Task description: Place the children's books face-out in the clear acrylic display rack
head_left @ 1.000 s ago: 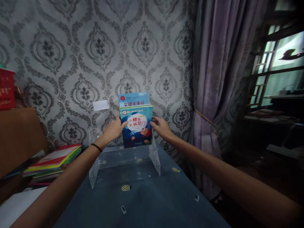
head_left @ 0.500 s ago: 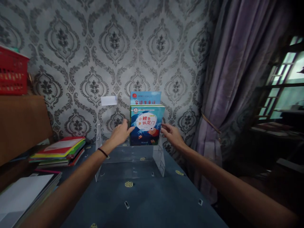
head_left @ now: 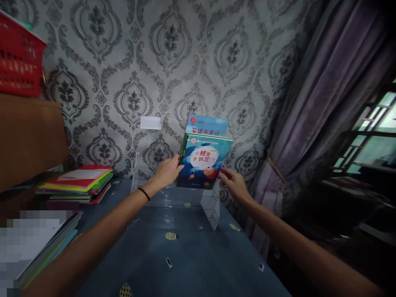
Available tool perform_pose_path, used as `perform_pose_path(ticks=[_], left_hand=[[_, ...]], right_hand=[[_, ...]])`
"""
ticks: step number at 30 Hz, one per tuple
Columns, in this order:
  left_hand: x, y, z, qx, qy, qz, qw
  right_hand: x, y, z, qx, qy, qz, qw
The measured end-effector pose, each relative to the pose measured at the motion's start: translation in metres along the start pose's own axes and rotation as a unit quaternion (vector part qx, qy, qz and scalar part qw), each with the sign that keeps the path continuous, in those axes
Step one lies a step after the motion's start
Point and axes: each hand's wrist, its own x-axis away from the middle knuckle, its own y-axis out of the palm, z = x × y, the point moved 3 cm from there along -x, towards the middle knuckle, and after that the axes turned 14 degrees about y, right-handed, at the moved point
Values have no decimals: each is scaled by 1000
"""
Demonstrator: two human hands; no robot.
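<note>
A blue children's picture book [head_left: 204,163] with a red fish on its cover stands on a clear acrylic tiered rack [head_left: 212,208]. Behind it a taller light-blue book [head_left: 208,123] shows its top part. My left hand [head_left: 169,170] is at the left edge of the books, thumb toward the front cover and fingers reaching behind the edge. My right hand [head_left: 233,181] has its fingers and thumb closed at the lower right edge of the front book. How far the fingers reach behind the books is hidden.
A pile of colourful books and folders [head_left: 80,181] lies at the left on the dark patterned table cover [head_left: 192,268]. A red basket [head_left: 21,62] sits on a brown box [head_left: 31,140]. Wallpaper rises behind the rack; a purple curtain [head_left: 297,115] hangs at the right.
The view has tilted and shifted, so the books and rack appear farther right and slanted. Both hands stay at the sides of the books.
</note>
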Motion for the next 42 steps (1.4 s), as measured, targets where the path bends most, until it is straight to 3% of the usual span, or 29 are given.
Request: perform_pose_path(ticks=[6, 16, 22, 26, 29, 34, 36, 39, 42], left_hand=[[-5, -8, 3, 5, -1, 15, 1000], [-38, -26, 1, 16, -1, 97, 995], [-42, -26, -4, 27, 23, 105, 994], [-43, -26, -7, 36, 40, 111, 992], [-44, -25, -9, 43, 47, 116, 991], [-45, -24, -15, 73, 59, 136, 986], [-40, -25, -18, 110, 57, 155, 980], [-17, -25, -18, 173, 35, 178, 968], [29, -21, -3, 224, 32, 162, 961]], right_hand=[[2, 0, -1, 1, -10, -1, 1000], [8, 3, -7, 28, -20, 21, 999], [2, -13, -34, 30, -55, 86, 994], [-14, -27, -65, 27, -133, 124, 983], [-33, -32, -84, -7, -175, 108, 979], [-49, -35, -91, -38, -155, 100, 982], [-36, -35, -86, -67, -151, 121, 979], [8, -28, -69, -96, -152, 130, 975], [76, 2, -42, -78, -150, 22, 985]])
